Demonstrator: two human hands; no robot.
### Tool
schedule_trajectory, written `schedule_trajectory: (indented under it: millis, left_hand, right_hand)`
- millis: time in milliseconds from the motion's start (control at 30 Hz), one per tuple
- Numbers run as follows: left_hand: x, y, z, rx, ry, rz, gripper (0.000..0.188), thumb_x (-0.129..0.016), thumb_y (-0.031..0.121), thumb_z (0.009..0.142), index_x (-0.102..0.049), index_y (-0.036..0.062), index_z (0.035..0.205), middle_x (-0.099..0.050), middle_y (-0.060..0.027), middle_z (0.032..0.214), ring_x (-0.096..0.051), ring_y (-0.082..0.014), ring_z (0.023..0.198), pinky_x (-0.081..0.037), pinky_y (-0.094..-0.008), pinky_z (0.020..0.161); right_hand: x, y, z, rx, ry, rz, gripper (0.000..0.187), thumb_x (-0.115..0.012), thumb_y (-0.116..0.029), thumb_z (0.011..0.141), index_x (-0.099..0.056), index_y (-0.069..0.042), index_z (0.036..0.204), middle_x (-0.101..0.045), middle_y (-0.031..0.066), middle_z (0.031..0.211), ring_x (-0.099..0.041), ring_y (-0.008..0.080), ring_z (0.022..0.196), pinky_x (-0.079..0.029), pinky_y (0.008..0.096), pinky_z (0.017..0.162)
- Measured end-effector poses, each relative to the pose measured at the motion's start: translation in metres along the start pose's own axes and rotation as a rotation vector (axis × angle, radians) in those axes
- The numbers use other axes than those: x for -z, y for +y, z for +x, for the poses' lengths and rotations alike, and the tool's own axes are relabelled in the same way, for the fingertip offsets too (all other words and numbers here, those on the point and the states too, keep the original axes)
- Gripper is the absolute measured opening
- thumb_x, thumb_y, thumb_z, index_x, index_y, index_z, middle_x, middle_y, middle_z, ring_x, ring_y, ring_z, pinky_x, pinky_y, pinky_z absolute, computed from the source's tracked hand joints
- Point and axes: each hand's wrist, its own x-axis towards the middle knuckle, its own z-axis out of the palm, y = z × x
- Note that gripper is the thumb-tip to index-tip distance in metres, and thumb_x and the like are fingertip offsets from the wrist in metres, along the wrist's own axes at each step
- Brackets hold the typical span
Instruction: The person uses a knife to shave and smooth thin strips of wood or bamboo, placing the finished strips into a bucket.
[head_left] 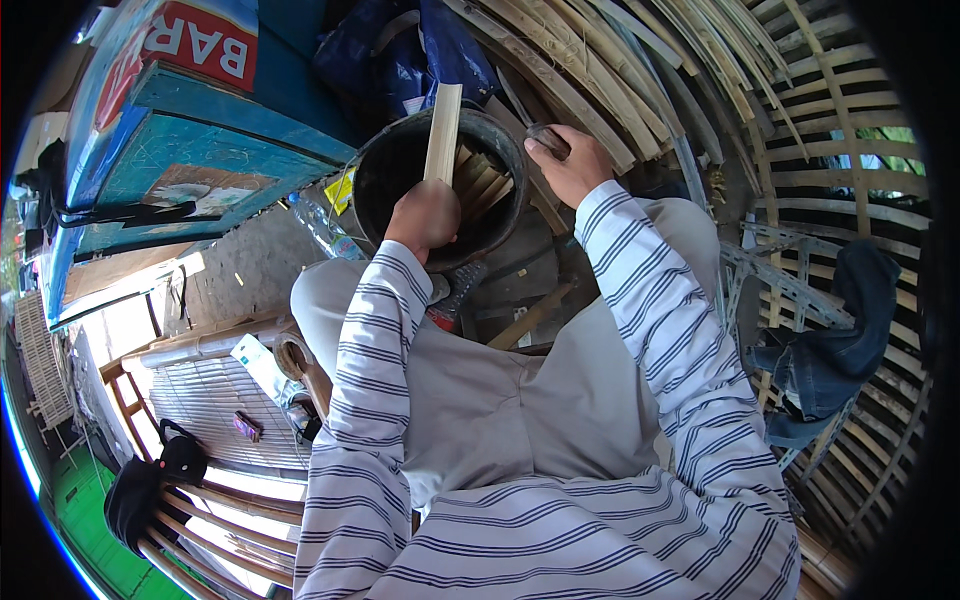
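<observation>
My left hand (pixel 425 214) is closed around the lower end of a pale, flat bamboo slat (pixel 443 138), which stands nearly upright over a dark round bucket (pixel 513 222). Inside the bucket lie several shorter split bamboo pieces (pixel 484 188). To the right of the rim, my right hand (pixel 578 168) grips a knife (pixel 547 140) by its dark handle. Its narrow blade points up and away to the left, apart from the slat. The slat's bottom end is hidden by my left fingers.
Long bamboo strips (pixel 570 75) are piled at the far right, before a woven bamboo wall (pixel 850 170). A blue wooden cabinet (pixel 230 165) stands at the left, with a plastic bottle (pixel 325 232) near it. Dark jeans (pixel 835 345) hang at the right. A bamboo bench (pixel 215 400) is at the lower left.
</observation>
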Motion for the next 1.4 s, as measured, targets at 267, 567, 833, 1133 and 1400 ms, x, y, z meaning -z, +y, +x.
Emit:
schedule_trajectory:
  millis: [267,567,833,1133,1400]
  left_hand:
    - [0.003,0.001,0.005,0.013,0.044,-0.003,0.025,-0.048,0.021,0.097,-0.047,0.0039,0.115,-0.057,-0.0079,0.081,-0.054,-0.0164,0.058,-0.048,-0.0312,0.053]
    - [-0.009,-0.002,0.002,0.057,0.005,-0.008,0.023,-0.046,0.02,0.097,-0.048,0.0026,0.113,-0.057,-0.0082,0.082,-0.056,-0.0177,0.062,-0.05,-0.0336,0.056]
    - [-0.008,-0.008,-0.001,0.089,-0.047,-0.163,0.019,-0.044,0.015,0.095,-0.048,0.0019,0.108,-0.052,-0.0096,0.079,-0.049,-0.0169,0.056,-0.042,-0.0327,0.05]
    - [-0.012,-0.009,0.003,0.088,-0.037,-0.133,0.014,-0.046,0.011,0.092,-0.045,0.0028,0.103,-0.048,-0.0095,0.072,-0.042,-0.0139,0.047,-0.035,-0.0284,0.038]
    - [-0.018,-0.007,0.004,0.095,-0.029,-0.136,0.012,-0.044,0.013,0.093,-0.045,0.0037,0.101,-0.048,-0.0085,0.071,-0.042,-0.0139,0.046,-0.035,-0.0293,0.038]
  right_hand:
    - [-0.005,-0.005,0.001,-0.024,-0.155,0.069,0.046,-0.066,-0.039,0.082,-0.064,-0.002,0.108,-0.067,0.0201,0.1,-0.063,0.0368,0.094,-0.049,0.0407,0.085]
    - [-0.011,0.002,-0.01,0.105,-0.189,-0.122,0.048,-0.062,-0.04,0.086,-0.059,-0.005,0.119,-0.064,0.0186,0.11,-0.061,0.0338,0.102,-0.049,0.0393,0.088]
    - [-0.018,-0.016,-0.042,0.355,-0.304,-0.201,0.042,-0.061,-0.035,0.086,-0.059,-0.002,0.112,-0.067,0.0201,0.092,-0.065,0.0374,0.082,-0.052,0.0432,0.073]
    - [-0.025,-0.02,-0.045,0.363,-0.349,-0.416,0.036,-0.054,-0.036,0.089,-0.055,-0.008,0.112,-0.066,0.0186,0.082,-0.065,0.0378,0.071,-0.053,0.0471,0.062]
    - [-0.027,-0.01,-0.035,0.298,-0.283,-0.451,0.037,-0.055,-0.036,0.089,-0.057,-0.009,0.114,-0.067,0.0184,0.083,-0.065,0.0371,0.075,-0.053,0.0461,0.066]
